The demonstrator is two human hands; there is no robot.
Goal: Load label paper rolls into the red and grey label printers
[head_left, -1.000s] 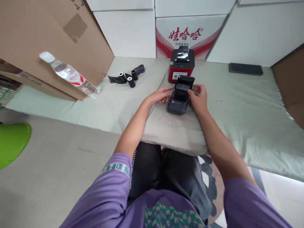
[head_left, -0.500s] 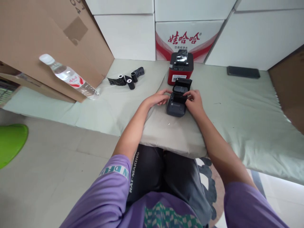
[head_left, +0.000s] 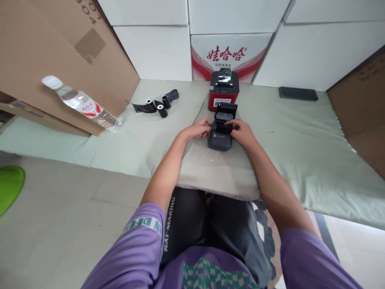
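Note:
A small dark grey printer point(head_left: 219, 139) with its lid point(head_left: 226, 111) standing open sits on a grey-green cushion point(head_left: 216, 172) in front of me. My left hand point(head_left: 199, 129) rests against the printer's left side, fingers curled on its edge. My right hand point(head_left: 242, 131) holds the right side, with fingertips reaching into the open compartment. Just behind stands a red and black printer point(head_left: 224, 90). Three black rolls point(head_left: 158, 105) lie to the left on the pale green mat point(head_left: 300, 132).
A water bottle point(head_left: 80, 104) leans against a big cardboard box point(head_left: 54, 52) at the left. White boxes and a red-printed carton point(head_left: 227, 54) line the back. A black phone point(head_left: 297, 93) lies at the back right. A green object point(head_left: 9, 188) sits on the floor at left.
My right hand has shifted from the lid's top edge down to the printer's open compartment. The left hand stays at the printer's left side. The view has tilted slightly downward.

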